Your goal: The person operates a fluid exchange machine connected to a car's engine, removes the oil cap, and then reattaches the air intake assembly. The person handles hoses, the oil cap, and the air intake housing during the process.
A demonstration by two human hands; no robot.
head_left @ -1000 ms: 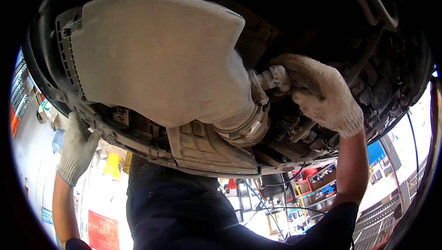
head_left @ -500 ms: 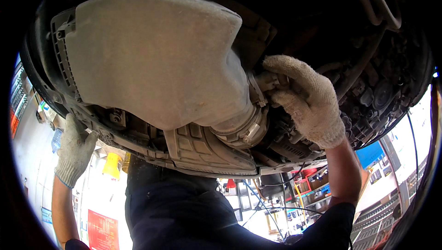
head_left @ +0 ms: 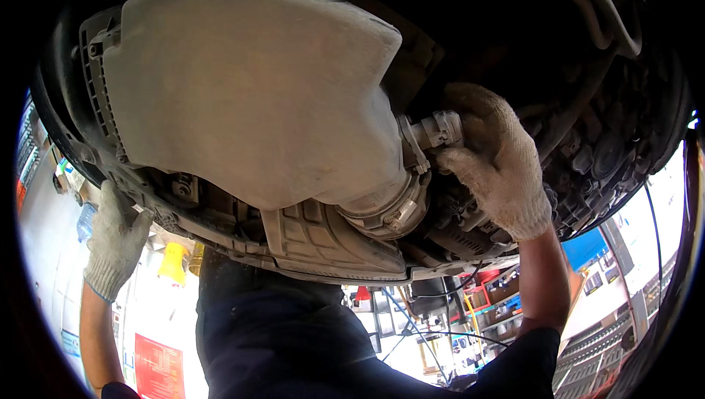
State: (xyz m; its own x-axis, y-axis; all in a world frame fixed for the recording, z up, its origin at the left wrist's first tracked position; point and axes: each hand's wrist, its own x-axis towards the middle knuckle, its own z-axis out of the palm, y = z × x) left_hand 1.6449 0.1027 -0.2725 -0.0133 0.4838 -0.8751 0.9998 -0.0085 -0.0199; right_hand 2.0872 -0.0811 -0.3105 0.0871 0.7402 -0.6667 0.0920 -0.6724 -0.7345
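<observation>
A large dusty grey plastic housing fills the middle of the view, on the front of a car seen from close above. From its lower right runs a round duct with a metal clamp. Beside that duct a small pale connector sticks out. My right hand, in a knitted white glove, closes round the connector's right end, thumb below and fingers curled behind in shadow. At far left my gloved left hand rests against the bumper edge, fingers stretched and thumb apart, with nothing visible in it.
Bent metal pipes cross the upper right. Dark engine parts crowd the right side. Below, beyond my dark clothing, are a red sheet, a yellow container, shelving and thin hanging cables.
My right hand has shifted slightly on the connector, its fingers now deeper behind, so more of the connector shows. The left hand stays at the bumper edge. The view has moved a little.
</observation>
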